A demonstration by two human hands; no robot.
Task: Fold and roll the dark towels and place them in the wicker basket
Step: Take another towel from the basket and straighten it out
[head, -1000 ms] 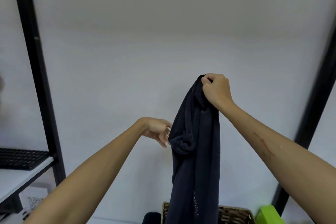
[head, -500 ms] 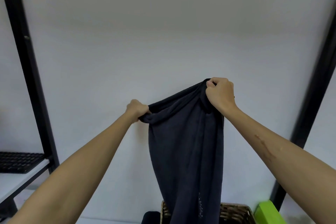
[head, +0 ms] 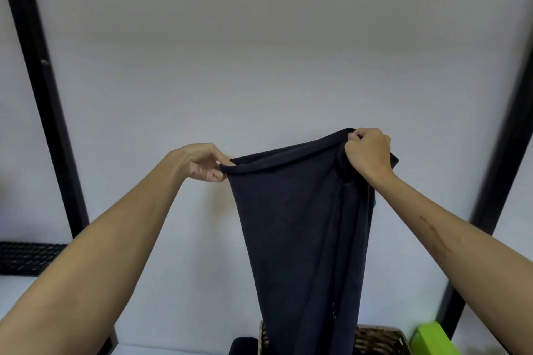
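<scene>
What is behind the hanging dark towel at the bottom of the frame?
The wicker basket shows on both sides of the dark towel. Its middle and contents are covered, so they cannot be seen.

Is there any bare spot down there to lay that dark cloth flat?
Little shows. A pale strip of surface lies left of the wicker basket, bordered by a dark bundle. Right of the basket a green object crowds it. The hanging towel, pinched by the left hand and right hand, hides the rest.

Dark towel [head: 302, 225] held up in the air.
It hangs lengthwise, its top edge stretched level, its lower end hiding part of the wicker basket [head: 377, 340].
</scene>
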